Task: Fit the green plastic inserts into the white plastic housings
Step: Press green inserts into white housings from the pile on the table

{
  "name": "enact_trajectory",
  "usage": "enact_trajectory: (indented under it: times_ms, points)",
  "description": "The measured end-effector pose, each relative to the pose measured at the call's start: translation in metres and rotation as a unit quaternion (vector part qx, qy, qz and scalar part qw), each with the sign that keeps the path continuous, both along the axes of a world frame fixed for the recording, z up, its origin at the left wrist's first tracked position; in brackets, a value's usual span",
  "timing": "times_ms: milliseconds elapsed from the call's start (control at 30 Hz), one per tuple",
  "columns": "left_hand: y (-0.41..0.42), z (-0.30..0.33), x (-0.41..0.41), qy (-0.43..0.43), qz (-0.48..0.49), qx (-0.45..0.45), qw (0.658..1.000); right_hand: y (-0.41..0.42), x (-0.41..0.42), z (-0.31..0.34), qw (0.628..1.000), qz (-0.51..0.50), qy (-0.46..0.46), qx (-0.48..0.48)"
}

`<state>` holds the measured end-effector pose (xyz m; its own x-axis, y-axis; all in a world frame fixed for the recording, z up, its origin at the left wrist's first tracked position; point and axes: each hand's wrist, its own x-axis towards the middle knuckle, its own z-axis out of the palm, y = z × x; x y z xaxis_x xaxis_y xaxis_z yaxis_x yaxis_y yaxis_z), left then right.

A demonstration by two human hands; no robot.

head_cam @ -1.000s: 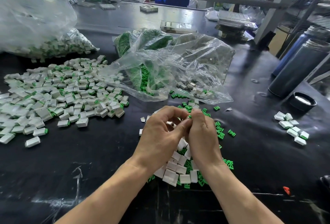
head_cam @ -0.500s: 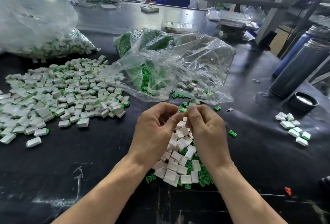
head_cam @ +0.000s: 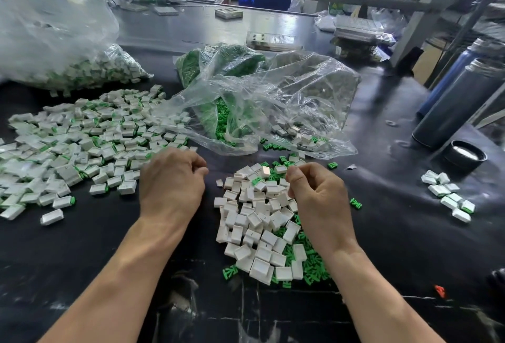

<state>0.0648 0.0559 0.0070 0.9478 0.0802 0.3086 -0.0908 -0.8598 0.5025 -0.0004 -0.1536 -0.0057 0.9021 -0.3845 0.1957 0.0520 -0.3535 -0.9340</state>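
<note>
Clear plastic makes up the three bags we see on the black table: one at far left holds assembled white-and-green pieces, a middle one is packed with green inserts, and the open front bag holds green inserts and a few white housings. Loose white housings lie heaped every way over green inserts between our hands. Our left hand and right hand are curled; whether either holds anything we cannot tell. Finished pieces spread at left.
</note>
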Motion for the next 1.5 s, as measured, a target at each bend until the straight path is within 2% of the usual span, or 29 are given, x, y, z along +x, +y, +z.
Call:
enact_trajectory:
  times_ms: [167, 233, 333, 633, 933, 1267, 1500]
  points:
    - [0.002, 0.001, 0.002, -0.018, 0.025, 0.045, 0.998, -0.002, 0.001, -0.001, 1.000, -0.003, 0.006, -0.005]
    - [-0.002, 0.000, 0.000, -0.024, -0.009, 0.008, 1.000, -0.004, 0.001, -0.001, 1.000, -0.008, 0.010, -0.007]
    - [-0.012, -0.002, -0.005, 0.024, -0.062, -0.059, 0.996, -0.010, 0.001, 0.000, 0.999, -0.018, 0.028, -0.044]
    - [-0.017, -0.011, -0.002, 0.095, -0.084, 0.043, 0.991, -0.041, 0.005, 0.008, 0.971, -0.056, 0.147, -0.180]
    - [-0.022, -0.011, -0.004, 0.106, -0.096, 0.031, 0.989, -0.049, 0.004, 0.009, 0.955, -0.022, 0.218, -0.198]
    - [-0.022, -0.010, -0.008, 0.093, -0.094, -0.037, 0.991, -0.045, 0.005, 0.006, 0.943, -0.020, 0.235, -0.237]
    - [-0.020, -0.011, -0.004, 0.106, -0.098, -0.122, 0.982, -0.043, 0.002, 0.008, 0.952, -0.016, 0.210, -0.223]
